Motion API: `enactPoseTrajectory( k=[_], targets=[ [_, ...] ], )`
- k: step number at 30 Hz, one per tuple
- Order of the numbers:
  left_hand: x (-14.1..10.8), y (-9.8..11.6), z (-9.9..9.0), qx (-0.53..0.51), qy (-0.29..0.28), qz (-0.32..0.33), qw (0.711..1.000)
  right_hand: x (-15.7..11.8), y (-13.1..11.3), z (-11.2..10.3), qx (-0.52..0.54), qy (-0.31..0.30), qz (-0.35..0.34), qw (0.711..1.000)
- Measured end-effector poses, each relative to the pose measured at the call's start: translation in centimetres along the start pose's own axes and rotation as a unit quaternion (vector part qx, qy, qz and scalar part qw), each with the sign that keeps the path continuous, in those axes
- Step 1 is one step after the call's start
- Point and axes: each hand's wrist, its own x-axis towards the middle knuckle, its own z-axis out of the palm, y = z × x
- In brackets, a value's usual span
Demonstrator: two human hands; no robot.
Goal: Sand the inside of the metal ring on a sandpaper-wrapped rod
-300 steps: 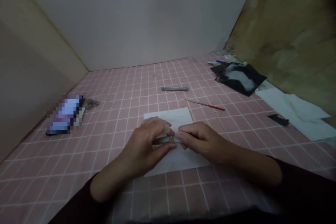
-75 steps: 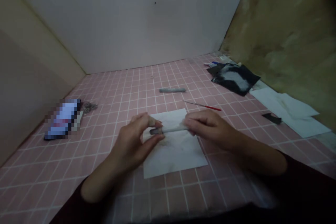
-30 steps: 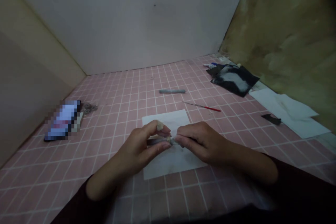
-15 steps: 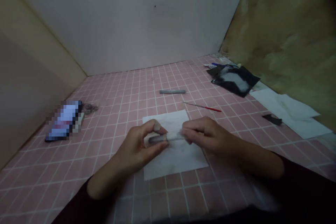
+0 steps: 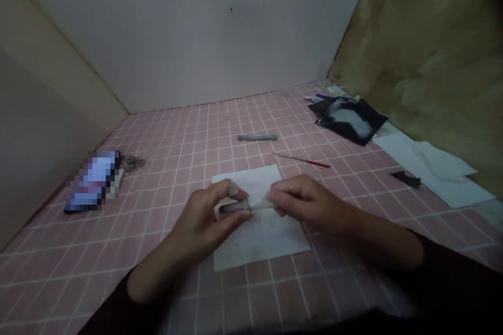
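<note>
Between the thumb and fingers of my left hand (image 5: 210,213) is a small grey cylindrical piece (image 5: 232,208), held roughly level over a white paper sheet (image 5: 271,241). A light-coloured wrap is on one of my left fingers. My right hand (image 5: 304,199) pinches a thin whitish strip (image 5: 259,203) that reaches to the right end of the grey piece. The fingertips of my right hand partly hide the strip. Beyond the paper lie a grey rod (image 5: 257,137) and a thin tool with a red handle (image 5: 317,164).
At the left are a phone (image 5: 93,180) and a small coiled item (image 5: 134,163). Black sheets with white powder (image 5: 353,118), white papers (image 5: 436,167) and a dark scrap (image 5: 406,179) lie at the right. Walls (image 5: 188,31) enclose the tiled-pattern surface.
My right fingers have shifted slightly on the whitish strip. The whole view has moved a little, and my left hand still holds the grey piece.
</note>
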Motion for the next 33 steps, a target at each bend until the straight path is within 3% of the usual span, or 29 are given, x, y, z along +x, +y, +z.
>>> enactPoseTrajectory(
  k=[3,8,12,17,22,29,33],
  targets=[
    [-0.1,0.0,0.2,-0.001,-0.026,0.001,1.0,0.0,-0.1,0.3,0.011,-0.027,0.007,1.0],
    [0.0,-0.1,0.0,-0.022,0.015,0.001,1.0,0.0,-0.2,-0.1,0.002,0.022,-0.009,1.0],
    [-0.2,0.2,0.4,-0.03,-0.028,-0.01,0.999,-0.1,-0.3,0.6,0.013,-0.026,0.001,1.0],
    [-0.1,0.0,0.5,-0.057,-0.022,-0.019,0.998,-0.2,-0.1,0.7,0.008,-0.012,-0.011,1.0],
    [0.0,-0.3,0.3,-0.078,-0.066,-0.03,0.994,-0.1,0.0,0.8,0.019,-0.031,0.004,0.999],
    [0.0,-0.3,-0.2,-0.047,0.01,-0.018,0.999,-0.2,-0.1,-0.1,-0.016,0.015,-0.014,1.0],
    [0.0,-0.2,0.3,-0.023,-0.037,-0.004,0.999,-0.1,-0.1,0.8,-0.013,-0.016,0.009,1.0]
  ],
)
